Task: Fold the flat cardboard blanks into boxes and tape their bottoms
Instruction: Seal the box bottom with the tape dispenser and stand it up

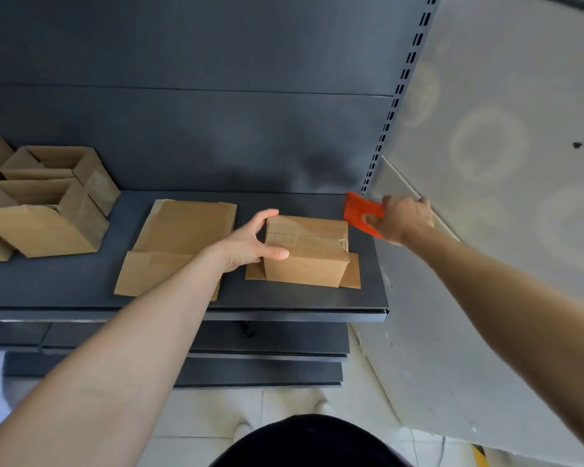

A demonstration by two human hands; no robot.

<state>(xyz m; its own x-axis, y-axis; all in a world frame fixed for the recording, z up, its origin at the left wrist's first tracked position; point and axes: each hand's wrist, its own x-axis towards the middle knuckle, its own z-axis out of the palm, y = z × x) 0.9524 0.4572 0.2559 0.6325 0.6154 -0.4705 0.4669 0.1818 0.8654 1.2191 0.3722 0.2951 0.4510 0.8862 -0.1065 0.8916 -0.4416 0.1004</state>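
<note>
1. The left hand (pixel 250 241) and right hand (pixel 402 220) are bare, and so is all that shows of both forearms.
2. The left thumbnail is short and plain.
3. A black garment (pixel 311 443) covers the body at near centre.
4. The toes of pale shoes (pixel 242 429) show just beyond the garment.

Single wide-angle view, worn on the head, close above the dark shelf (pixel 64 284). Faces forward and steeply down, with both forearms running in from 7 and 4 o'clock. Box (pixel 309 254) just right of centre, gripped by the left hand (pixel 250 242); right hand (pixel 405 219) holding the orange tape dispenser (pixel 358 210) at 2 o'clock from it. Folded boxes (pixel 48 203) at the 9 o'clock edge, floor (pixel 284 409) at 6 o'clock.
</note>
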